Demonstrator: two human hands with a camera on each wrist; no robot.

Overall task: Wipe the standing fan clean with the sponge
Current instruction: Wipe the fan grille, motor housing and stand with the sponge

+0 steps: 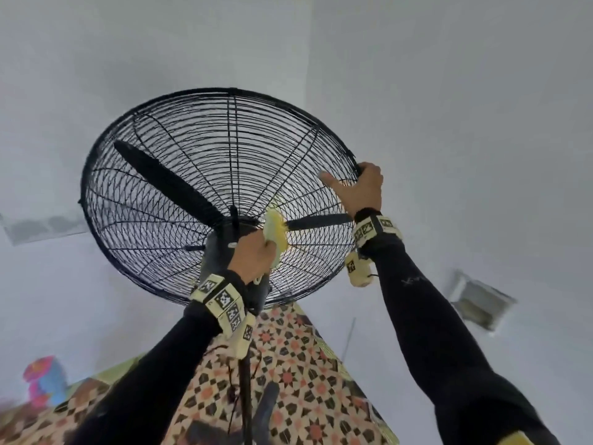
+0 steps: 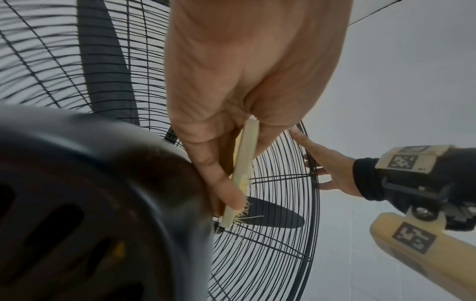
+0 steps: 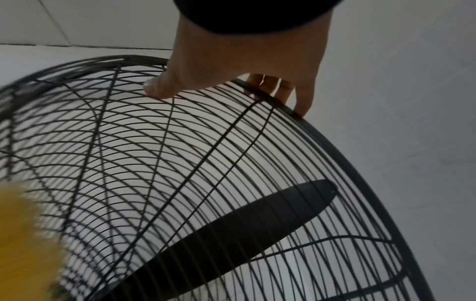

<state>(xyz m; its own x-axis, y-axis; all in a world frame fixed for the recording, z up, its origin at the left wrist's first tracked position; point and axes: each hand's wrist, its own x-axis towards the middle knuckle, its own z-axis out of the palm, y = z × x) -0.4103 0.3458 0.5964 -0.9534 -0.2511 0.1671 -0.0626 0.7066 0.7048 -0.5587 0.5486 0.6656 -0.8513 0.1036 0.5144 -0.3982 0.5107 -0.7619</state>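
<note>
Left hand (image 1: 253, 252): fingers pinch the yellow sponge (image 1: 275, 231) against the fan's rear grille (image 1: 154, 200).
Right hand (image 1: 362, 187): fingers curl around the grille rim.

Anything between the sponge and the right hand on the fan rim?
Only the fan's wire grille, with a black blade behind it. The head view shows this between the sponge and the right hand.

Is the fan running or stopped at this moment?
Stopped, it appears: the blades behind the wire guard show sharp, distinct edges, with no spinning blur in any view.
</note>
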